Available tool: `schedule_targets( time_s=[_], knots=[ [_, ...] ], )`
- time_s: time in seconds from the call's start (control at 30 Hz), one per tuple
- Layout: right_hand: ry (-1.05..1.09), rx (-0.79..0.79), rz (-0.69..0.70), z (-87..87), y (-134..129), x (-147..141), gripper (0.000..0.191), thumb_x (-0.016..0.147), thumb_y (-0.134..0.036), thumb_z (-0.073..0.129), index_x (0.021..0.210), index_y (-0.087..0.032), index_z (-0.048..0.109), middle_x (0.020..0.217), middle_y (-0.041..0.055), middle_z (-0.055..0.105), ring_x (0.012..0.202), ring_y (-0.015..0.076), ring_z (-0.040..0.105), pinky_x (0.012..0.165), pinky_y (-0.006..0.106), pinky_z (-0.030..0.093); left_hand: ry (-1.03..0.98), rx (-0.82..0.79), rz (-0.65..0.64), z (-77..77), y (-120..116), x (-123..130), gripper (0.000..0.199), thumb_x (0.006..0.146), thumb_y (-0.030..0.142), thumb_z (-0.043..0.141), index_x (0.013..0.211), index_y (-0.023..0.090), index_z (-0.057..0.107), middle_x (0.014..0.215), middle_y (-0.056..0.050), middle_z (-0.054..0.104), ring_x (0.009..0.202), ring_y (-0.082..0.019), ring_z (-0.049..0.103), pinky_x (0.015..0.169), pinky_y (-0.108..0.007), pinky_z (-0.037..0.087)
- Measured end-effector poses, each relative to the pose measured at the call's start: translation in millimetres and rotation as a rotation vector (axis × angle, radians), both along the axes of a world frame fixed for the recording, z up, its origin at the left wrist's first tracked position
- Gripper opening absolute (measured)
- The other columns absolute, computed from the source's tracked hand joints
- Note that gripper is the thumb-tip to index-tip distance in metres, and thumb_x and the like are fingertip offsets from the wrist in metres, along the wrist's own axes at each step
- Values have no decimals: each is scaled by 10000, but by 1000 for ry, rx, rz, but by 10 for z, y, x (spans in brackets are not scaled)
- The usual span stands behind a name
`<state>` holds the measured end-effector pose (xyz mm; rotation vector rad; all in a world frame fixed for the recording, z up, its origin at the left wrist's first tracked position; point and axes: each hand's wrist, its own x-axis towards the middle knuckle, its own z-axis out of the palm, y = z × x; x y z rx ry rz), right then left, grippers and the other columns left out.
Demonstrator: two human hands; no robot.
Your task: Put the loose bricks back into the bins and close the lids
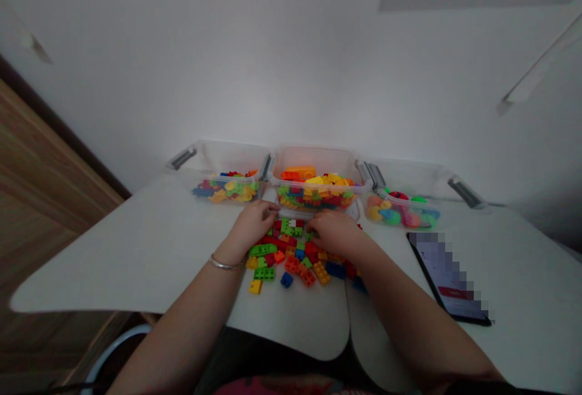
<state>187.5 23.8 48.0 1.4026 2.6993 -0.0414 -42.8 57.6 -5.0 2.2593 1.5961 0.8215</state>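
Note:
Loose toy building bricks (291, 265) in red, green, yellow, orange and blue lie in a pile on the white table. At the pile's far left edge is my left hand (255, 220), its fingers curled inward; whatever is under the fingertips is too small to make out. My right hand (334, 229) rests over the far right part of the pile, fingers bent down and partly hidden behind the hand. Between both hands sits a cluster of green bricks (291, 227) with a white and a red piece beside it.
Behind the pile stand three clear plastic bins: a left bin (227, 162) and a middle bin (318, 159) with bricks, and a right bin (411, 180) with rounder colored toys. A tablet (448, 280) lies right of my right forearm. The table (113, 249) has a seam in front.

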Motion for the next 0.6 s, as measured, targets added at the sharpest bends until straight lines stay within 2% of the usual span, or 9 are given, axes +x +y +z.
schedule_targets(
  time_s=[0.2,0.33,0.5,0.6],
  knots=[
    [-16,23,-18,-44,13,-14,293,857,-186,554,1075,-174,750,1044,114,759,990,279,681,782,341,516,-8,2,-6,-17,4,-6,312,855,279,492,1008,161,737,1017,-107,712,987,-250,656,952,-402,509],
    [12,68,13,71,-20,0,254,865,-179,553,1027,-169,748,1036,104,749,996,257,659,790,317,498,2,-7,-10,-13,6,-6,311,856,276,490,1008,162,736,1012,-104,710,983,-244,653,960,-397,505],
    [229,194,88,268,-75,63,191,908,-220,567,967,-196,747,1033,76,731,1006,224,631,829,314,478,6,-6,-8,0,-2,-1,309,856,276,493,1007,161,736,1018,-107,712,999,-251,650,968,-403,503],
    [475,393,169,284,-83,120,178,937,-258,567,938,-229,742,1010,55,732,964,197,624,864,329,466,6,-5,-10,0,-2,0,306,865,286,495,1007,162,736,1016,-107,713,991,-250,653,964,-402,506]
  ],
)
